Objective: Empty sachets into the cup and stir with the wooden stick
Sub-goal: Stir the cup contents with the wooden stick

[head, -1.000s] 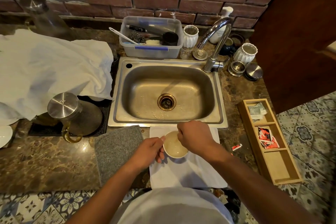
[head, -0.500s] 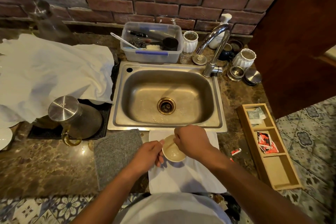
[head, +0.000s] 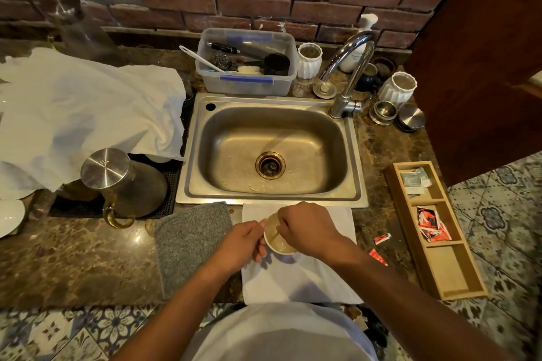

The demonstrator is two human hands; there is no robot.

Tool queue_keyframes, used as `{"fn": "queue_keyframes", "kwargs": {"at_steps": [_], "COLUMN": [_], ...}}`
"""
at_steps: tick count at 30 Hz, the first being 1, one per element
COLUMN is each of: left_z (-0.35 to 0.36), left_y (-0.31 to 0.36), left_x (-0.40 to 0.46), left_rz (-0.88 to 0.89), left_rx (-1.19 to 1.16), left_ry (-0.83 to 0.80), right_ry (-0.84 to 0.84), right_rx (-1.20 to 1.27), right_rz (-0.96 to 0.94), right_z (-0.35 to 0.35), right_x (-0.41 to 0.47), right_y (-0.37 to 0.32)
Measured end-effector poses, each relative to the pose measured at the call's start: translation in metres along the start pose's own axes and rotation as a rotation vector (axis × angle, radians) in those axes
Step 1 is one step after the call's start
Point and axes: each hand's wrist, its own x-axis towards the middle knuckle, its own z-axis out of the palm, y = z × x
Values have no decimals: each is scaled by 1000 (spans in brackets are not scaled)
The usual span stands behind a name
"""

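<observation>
The cup (head: 277,239), light, rigid and breakable, stood on the white napkin (head: 296,278) near the sink (head: 269,149); your left hand (head: 242,243) gripped its side while your right hand (head: 305,228) pinched the thin wooden stick (head: 275,234).

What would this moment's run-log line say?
stage: stirring | left hand: holds cup | right hand: pinches wooden stick in cup

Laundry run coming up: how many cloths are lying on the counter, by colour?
White: 2, the crumpled sheet and the napkin under the cup
Grey: 1, the towel
Total: 3
</observation>
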Motion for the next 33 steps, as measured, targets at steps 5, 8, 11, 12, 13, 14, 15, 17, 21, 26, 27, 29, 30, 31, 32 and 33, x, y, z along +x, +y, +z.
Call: {"fn": "queue_keyframes", "kwargs": {"at_steps": [5, 8, 11, 12, 13, 14, 15, 17, 21, 26, 27, 29, 30, 31, 32, 33], "left_z": [-1, -1, 0, 0, 0, 0, 0, -1, -1, -1, -1, -1, -2, -2, -1, 0], "left_y": [0, 1, 0, 0, 0, 1, 1, 0, -1, -5, -6, -8, -8, -9, -10, -10], "left_x": [0, -1, 0, -1, 0, 0, 1, 1, 1, 4, 4, 4, 4, 5, 6, 7], "left_rz": [12, 3, 10, 15, 16, 15, 12, 10, 11, 1, 6, 21, 29, 32, 32, 30], "left_rx": [-10, -10, 13, 15, 11, 3, -4, -7, -6, 6, 8, 4, 3, 1, -7, -20], "left_ry": [-9, -6, -1, -2, -2, -4, -6, -9, -12, -16, -16, -18, -19, -17, -16, -15], "right_ry": [150, 93, -16, -48, -78, -95, -99, -87, -43, -79, -104, -139, -140, -128, -108, -80], "right_rx": [-49, -119, -126, -110, -94, -85, -83, -96, -105, -69, -57, -40, -34, -23, -7, 4], "right_rz": [67, 102, 97, 96, 97, 99, 100, 95, 98, 119, 120, 104, 93, 87, 89, 95], "right_z": [-4, -5, -3, -1, 0, 2, 3, 4, 0, -3, -2, 3, 5, 6, 6, 4], "right_x": [-2, -5, -7, -7, -8, -8, -7, -6, -3, -2, -1, -2, -2, -2, -3, -2], "right_y": [2, 4, 4, 3, 2, 0, -2, -4, -2, -1, -2, -5, -6, -7, -7, -6]}}
